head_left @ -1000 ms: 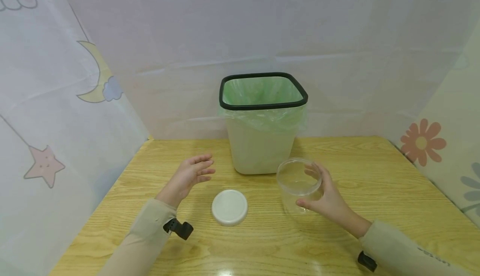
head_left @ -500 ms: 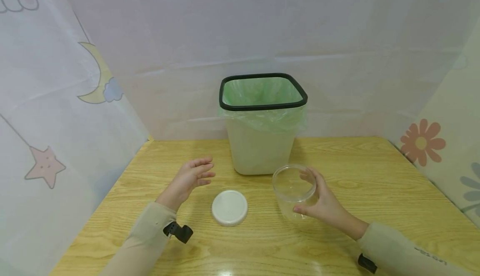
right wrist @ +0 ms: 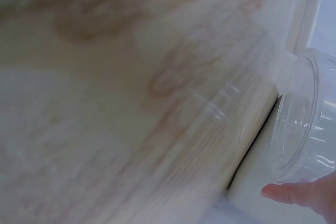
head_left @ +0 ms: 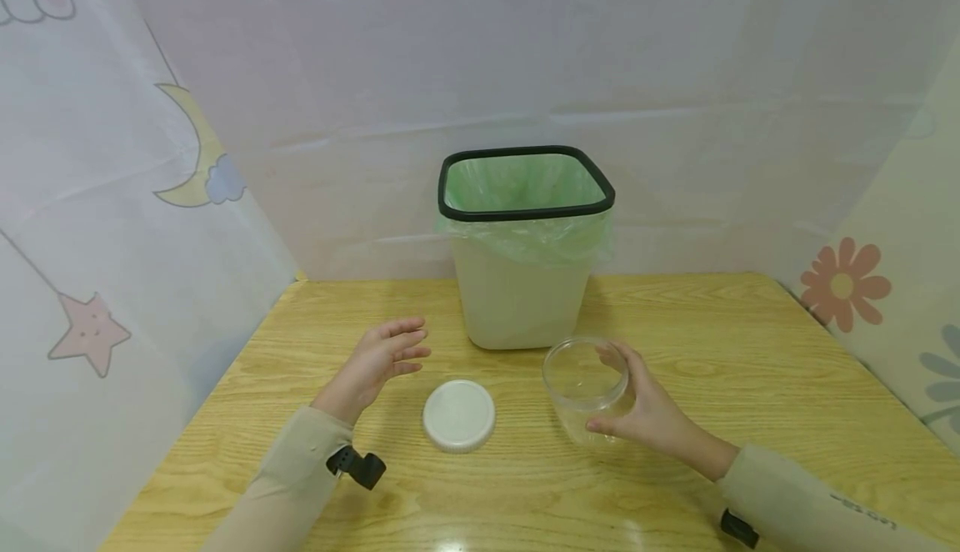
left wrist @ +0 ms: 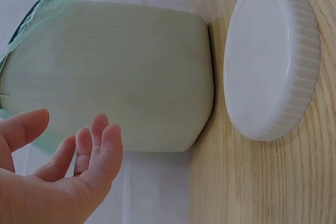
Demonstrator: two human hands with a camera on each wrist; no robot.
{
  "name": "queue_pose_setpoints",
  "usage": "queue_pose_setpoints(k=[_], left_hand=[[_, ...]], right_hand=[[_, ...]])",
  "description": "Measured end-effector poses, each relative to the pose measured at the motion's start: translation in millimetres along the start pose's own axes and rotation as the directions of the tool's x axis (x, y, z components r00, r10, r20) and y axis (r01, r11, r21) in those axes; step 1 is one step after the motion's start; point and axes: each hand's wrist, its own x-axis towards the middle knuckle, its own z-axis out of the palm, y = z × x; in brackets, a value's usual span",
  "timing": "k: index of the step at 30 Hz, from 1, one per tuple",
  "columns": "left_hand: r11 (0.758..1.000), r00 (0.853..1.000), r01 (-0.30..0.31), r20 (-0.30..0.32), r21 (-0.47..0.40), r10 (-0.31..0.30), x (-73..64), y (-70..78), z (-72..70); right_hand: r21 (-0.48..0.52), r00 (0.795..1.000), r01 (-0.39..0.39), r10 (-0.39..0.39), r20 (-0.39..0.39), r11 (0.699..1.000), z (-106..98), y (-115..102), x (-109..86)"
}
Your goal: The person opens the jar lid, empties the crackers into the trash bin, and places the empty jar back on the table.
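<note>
My right hand (head_left: pixel 647 406) grips a clear plastic jar (head_left: pixel 573 406) by its right side, thumb in front and fingers behind. The jar's mouth faces up, leaning slightly; whether its base touches the table is unclear. In the right wrist view the jar (right wrist: pixel 320 135) shows at the right edge above my thumb (right wrist: pixel 289 192). A white ribbed screw lid (head_left: pixel 459 414) lies flat on the table between the hands. My left hand (head_left: pixel 375 364) hovers up and left of the lid, fingers relaxed and holding nothing; the left wrist view shows the hand (left wrist: pixel 68 177) apart from the lid (left wrist: pixel 260 59).
Behind the hands stands a pale trash bin (head_left: pixel 525 298) with a black rim (head_left: pixel 528 217) and a green liner bag (head_left: pixel 517 181). The wooden table (head_left: pixel 705 318) backs onto a pale wall covering (head_left: pixel 360 185). Printed side sheets flank it.
My right hand has brought the jar slightly left and toward me, lower in the head view. The left hand has barely shifted, and the lid and bin stay put.
</note>
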Motion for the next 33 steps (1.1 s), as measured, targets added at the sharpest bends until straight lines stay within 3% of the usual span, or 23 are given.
queue_pose_setpoints(k=[16, 33], left_hand=[[1.000, 1.000, 0.004, 0.011, 0.014, -0.004, -0.7, -0.9, -0.5], [1.000, 1.000, 0.008, 0.004, 0.007, -0.008, -0.6, -3.8, 0.0]], right_hand=[[-0.058, 0.998, 0.017, -0.013, 0.064, 0.998, -1, 3, -0.7], [0.007, 0.992, -0.058, 0.056, 0.111, 0.998, -15, 10, -11.8]])
